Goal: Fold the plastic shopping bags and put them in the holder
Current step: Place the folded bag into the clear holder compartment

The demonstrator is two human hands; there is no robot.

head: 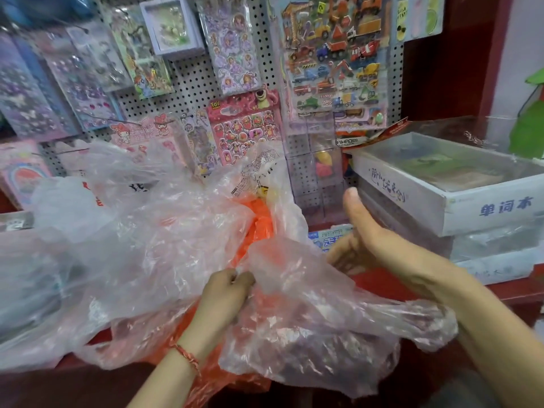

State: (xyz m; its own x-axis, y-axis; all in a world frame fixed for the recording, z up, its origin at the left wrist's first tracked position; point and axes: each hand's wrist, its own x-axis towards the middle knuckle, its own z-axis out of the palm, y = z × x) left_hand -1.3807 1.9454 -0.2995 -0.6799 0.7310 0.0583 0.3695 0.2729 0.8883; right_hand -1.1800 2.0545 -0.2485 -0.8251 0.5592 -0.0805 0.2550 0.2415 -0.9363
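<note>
1. A white perforated pegboard (188, 81) hung with sticker sheets backs a dark red shop counter (512, 291). A loose heap of crumpled clear plastic shopping bags (132, 245) lies along the counter's left and middle.
2. A bright orange plastic bag (259, 219) sits mid-heap, mostly buried under the clear film.
3. Near the counter's front edge, the left hand (226, 293) pinches a gathered bit of one thin clear bag (309, 319) between thumb and fingertips.
4. Toward the counter's right end, the right hand (362, 245) is spread with the thumb up, and its fingers reach behind that bag. It grips nothing I can see.
5. Stacked white lidded boxes (471, 207) stand at the counter's right end.
6. The step seems to be freeing one bag to fold. It should go best if the pinch stays firm while the right hand finds the opposite edge, draws the film taut and flattens it clear of the heap.
7. No holder is in view. The right fingertips are hidden by plastic, bag borders blur into each other, and the far left is smeared.
</note>
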